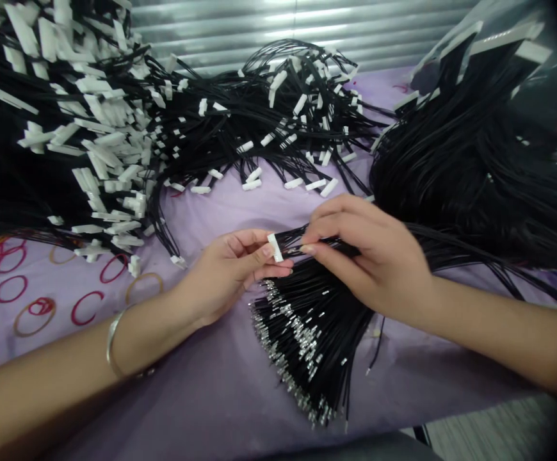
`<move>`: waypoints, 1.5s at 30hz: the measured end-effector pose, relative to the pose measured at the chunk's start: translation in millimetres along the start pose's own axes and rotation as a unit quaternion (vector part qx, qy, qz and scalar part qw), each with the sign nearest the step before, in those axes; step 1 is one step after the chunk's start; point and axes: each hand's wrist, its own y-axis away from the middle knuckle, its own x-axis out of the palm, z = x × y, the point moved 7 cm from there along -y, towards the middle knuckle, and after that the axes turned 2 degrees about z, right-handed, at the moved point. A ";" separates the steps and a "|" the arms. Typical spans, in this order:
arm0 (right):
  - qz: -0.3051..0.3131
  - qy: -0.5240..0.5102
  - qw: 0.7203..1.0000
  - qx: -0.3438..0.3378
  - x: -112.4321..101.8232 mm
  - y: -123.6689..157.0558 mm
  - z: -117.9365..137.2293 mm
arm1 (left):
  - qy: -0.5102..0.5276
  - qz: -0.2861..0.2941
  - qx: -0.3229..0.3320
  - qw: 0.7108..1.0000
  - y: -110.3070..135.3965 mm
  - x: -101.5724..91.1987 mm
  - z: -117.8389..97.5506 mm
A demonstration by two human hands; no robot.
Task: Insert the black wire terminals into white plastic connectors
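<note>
Between the thumb and fingers of my left hand [233,259] is a small white connector housing [275,248]. Several black wires run out of its right side. Just to the right, my right hand [369,246] pinches a thin black wire [294,250] close to the housing; whether its tip is inside the housing I cannot tell. Below both hands a fanned bundle of loose black wires [326,326] lies on the cloth, with bare metal terminals [302,339] at the ends.
A big heap of black wires with white connectors [110,153] fills the left. Another such pile [259,121] lies behind my hands. At right are thick black wire bundles [456,160] with wide white connectors. The purple cloth [201,397] ends at a front edge, lower right.
</note>
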 end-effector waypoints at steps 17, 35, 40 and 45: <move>0.121 -0.028 0.982 0.143 20.6 5.5 -18.7 | -0.107 -0.016 0.032 0.994 3.0 -0.5 1.4; 0.120 -0.068 0.974 0.178 27.2 5.7 -24.8 | -0.095 -0.003 0.021 0.995 2.8 -0.1 2.3; 0.115 -0.073 0.975 0.173 31.2 6.3 -23.5 | -0.101 -0.004 0.022 0.995 2.1 -2.2 4.6; 0.121 -0.075 0.973 0.180 34.0 8.1 -21.3 | -0.095 -0.012 0.037 0.995 0.8 -4.5 4.8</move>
